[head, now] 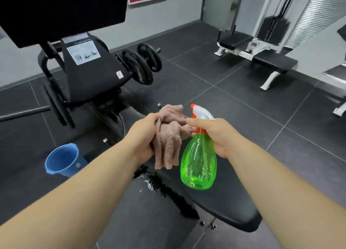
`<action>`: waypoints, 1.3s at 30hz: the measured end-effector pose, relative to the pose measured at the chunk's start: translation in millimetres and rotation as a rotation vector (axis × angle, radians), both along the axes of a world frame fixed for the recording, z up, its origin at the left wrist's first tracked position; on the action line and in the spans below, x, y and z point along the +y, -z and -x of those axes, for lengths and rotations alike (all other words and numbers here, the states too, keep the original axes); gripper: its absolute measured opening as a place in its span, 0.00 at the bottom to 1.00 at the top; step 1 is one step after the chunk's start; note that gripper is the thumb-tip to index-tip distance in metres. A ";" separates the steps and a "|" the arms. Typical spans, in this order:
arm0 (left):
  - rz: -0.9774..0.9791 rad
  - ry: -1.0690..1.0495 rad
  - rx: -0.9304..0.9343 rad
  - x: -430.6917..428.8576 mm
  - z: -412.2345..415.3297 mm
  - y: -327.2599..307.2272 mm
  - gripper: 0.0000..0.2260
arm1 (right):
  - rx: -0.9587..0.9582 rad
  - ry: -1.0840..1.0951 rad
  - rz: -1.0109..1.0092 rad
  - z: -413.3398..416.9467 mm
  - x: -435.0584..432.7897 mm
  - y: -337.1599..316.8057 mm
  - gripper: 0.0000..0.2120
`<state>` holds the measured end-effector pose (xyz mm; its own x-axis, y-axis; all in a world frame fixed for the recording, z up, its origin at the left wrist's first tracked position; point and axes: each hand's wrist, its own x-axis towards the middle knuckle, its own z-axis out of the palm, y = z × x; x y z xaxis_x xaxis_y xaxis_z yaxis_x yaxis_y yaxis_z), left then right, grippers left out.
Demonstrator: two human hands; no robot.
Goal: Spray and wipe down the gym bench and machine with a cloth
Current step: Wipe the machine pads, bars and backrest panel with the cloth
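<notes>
Hands hover above the wet gym bench (224,202) on dark floor tiles (243,102), left hand (144,136) gripping the pink cloth (168,144), right hand (215,134) the green spray bottle (198,164).

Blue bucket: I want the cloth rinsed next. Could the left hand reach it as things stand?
Probably yes. The blue bucket stands open-topped on the floor left of the bench, nothing between it and the left hand. That hand grips the cloth, so it could dip it, not grasp the bucket.
</notes>
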<state>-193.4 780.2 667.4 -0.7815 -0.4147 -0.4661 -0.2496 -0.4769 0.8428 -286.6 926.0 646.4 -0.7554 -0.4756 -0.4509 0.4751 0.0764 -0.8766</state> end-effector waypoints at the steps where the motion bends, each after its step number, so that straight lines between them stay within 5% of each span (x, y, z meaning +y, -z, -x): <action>1: -0.016 0.011 0.032 8.1 -5.4 -2.6 0.14 | -0.008 -0.003 0.002 -6.1 7.0 1.3 0.10; 4: -0.045 0.072 0.084 23.7 -22.8 0.5 0.19 | -0.034 -0.018 0.071 -25.3 23.9 0.9 0.05; 8: -0.050 -0.025 0.048 44.3 -56.4 -0.9 0.10 | -0.026 0.011 0.135 -53.2 54.3 -4.0 0.03; 13: -0.156 0.023 0.034 78.9 -75.9 -22.2 0.14 | -0.035 0.059 0.105 -78.9 77.5 -2.5 0.10; 18: -0.116 0.097 0.088 114.3 -61.6 -38.0 0.13 | -0.214 0.025 0.359 -61.7 112.4 -18.6 0.18; 22: 0.132 0.111 0.110 150.2 -18.6 -36.7 0.06 | -0.090 -0.009 0.441 -12.7 159.8 -33.0 0.17; 27: 0.285 -0.103 0.055 222.2 70.9 -30.1 0.22 | 0.108 -0.036 0.315 84.8 247.6 -34.9 0.06; 31: 0.200 -0.052 0.141 280.6 137.1 -25.4 0.16 | 0.299 -0.031 -0.011 156.0 310.3 -22.8 0.09; 34: 0.187 0.031 0.132 306.0 171.8 -23.7 0.20 | 0.517 0.080 -0.196 200.6 338.9 -19.5 0.11; 36: 0.345 0.080 0.070 312.9 195.9 -18.4 0.25 | 0.636 0.105 -0.206 229.7 347.7 -20.4 0.09; 39: 0.891 0.206 -0.098 311.5 224.0 -16.0 0.21 | 0.732 0.055 -0.194 262.4 342.7 -20.1 0.07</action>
<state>-417.4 1091.7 683.4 -0.8536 -0.5093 -0.1094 -0.3475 0.4002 0.8480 -549.0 1268.8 666.5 -0.9144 -0.3916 0.1028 -0.2148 0.2539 -0.9431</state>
